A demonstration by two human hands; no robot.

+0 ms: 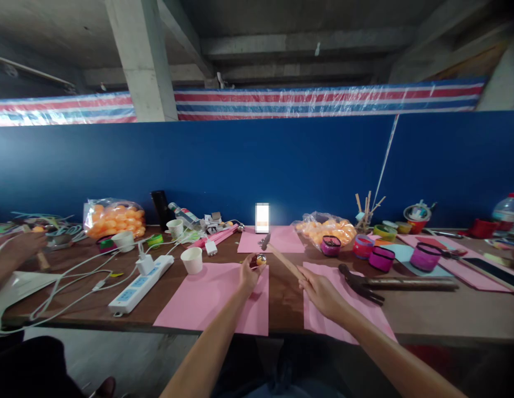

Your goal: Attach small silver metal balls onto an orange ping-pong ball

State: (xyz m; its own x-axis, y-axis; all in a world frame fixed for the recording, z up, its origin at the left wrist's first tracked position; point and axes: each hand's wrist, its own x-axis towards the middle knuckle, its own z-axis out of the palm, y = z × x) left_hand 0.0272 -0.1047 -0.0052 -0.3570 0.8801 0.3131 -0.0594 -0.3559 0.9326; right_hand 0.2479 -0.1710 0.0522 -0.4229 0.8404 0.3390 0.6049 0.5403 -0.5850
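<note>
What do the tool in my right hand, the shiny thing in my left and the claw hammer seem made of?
The tool in your right hand: handle likely plain wood, pale tan and matte; dark head, perhaps metal. The shiny thing in your left hand: perhaps polished metal, given its glints. The claw hammer: head probably weathered metal, dull brown; handle's material unclear.
</note>
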